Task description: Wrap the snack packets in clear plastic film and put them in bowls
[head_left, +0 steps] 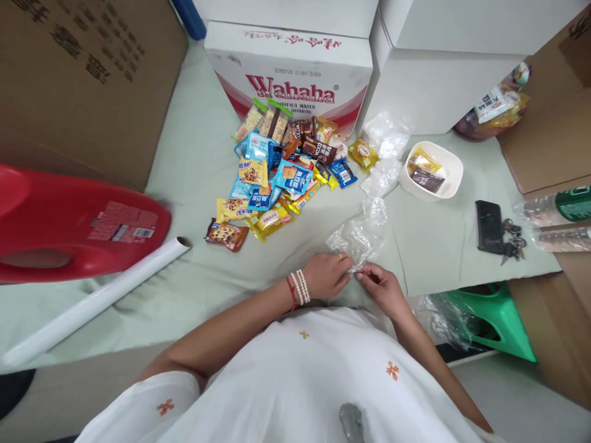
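Both hands meet at the near edge of the table, on the end of a strip of clear plastic bags [357,234]. My left hand [327,275], with a ring and a beaded bracelet, is closed on the plastic with its knuckles upward. Close beside it, my right hand [381,286] pinches the same end between thumb and fingertips. The crinkled strip runs away from me to a bunched heap of clear plastic [388,135]. Left of the strip lies a loose pile of small wrapped snacks [293,175] in blue, yellow and brown packets.
A white bowl [455,172] holds a few packets. Behind the snacks stands a Wahaha carton [295,67]. At left are a red jug [115,227] and a white tube [101,298]; at right, a black phone [489,227], keys [513,239] and a green stool [512,326].
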`<move>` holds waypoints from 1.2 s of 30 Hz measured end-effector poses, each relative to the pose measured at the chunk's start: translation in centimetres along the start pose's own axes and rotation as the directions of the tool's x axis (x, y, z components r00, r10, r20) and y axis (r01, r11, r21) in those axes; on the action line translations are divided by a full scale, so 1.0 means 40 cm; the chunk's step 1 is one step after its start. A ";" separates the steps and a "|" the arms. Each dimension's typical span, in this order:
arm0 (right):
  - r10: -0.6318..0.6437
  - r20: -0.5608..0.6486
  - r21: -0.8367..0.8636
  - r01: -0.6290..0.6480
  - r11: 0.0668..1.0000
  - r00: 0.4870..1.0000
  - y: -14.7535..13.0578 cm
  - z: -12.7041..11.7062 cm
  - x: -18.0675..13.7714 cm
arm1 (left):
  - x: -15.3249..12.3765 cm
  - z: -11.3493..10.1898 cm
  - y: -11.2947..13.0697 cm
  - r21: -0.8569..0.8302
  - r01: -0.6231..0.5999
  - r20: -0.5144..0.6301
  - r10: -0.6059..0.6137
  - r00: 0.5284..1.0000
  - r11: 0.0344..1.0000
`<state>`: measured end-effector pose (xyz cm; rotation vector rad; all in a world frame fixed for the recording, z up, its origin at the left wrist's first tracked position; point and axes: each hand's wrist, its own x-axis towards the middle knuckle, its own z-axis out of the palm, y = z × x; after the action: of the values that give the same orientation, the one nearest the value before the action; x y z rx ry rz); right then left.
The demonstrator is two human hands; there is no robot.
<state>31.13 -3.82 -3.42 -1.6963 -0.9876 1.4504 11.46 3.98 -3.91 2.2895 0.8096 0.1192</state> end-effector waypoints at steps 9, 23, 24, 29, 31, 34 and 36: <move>0.028 0.011 0.056 -0.028 0.998 1.000 0.006 0.008 0.009 | 0.001 0.018 -0.002 -0.057 -0.005 -0.066 0.002 0.998 0.998; -0.150 0.283 -0.348 0.247 0.904 0.947 -0.031 -0.063 0.010 | -0.159 -0.092 -0.093 -0.990 -0.133 -0.050 -0.759 0.649 -0.049; -0.201 0.306 -0.395 0.316 0.863 0.931 -0.042 -0.053 0.017 | -0.161 -0.086 -0.083 -0.991 -0.128 -0.059 -0.756 0.652 -0.033; -0.374 0.302 -0.432 0.475 0.767 0.877 -0.084 0.027 0.071 | -0.165 -0.049 -0.069 -0.988 -0.018 -0.123 -0.716 0.687 0.153; -0.265 0.259 -0.368 0.348 0.862 0.929 -0.097 0.051 0.094 | -0.178 -0.041 -0.085 -0.960 0.051 -0.175 -0.731 0.659 0.276; -0.048 0.252 -0.268 0.117 0.956 0.967 -0.125 0.068 0.119 | -0.213 -0.048 -0.102 -0.820 0.178 -0.395 -0.763 0.512 0.544; 0.006 0.286 -0.289 0.080 0.954 0.958 -0.149 0.074 0.128 | -0.232 -0.067 -0.089 -0.616 0.245 -0.626 -0.653 0.426 0.749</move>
<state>27.96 3.58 -1.01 -1.6905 -1.4509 1.6152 1.36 2.15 -2.92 1.3857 1.6776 1.0803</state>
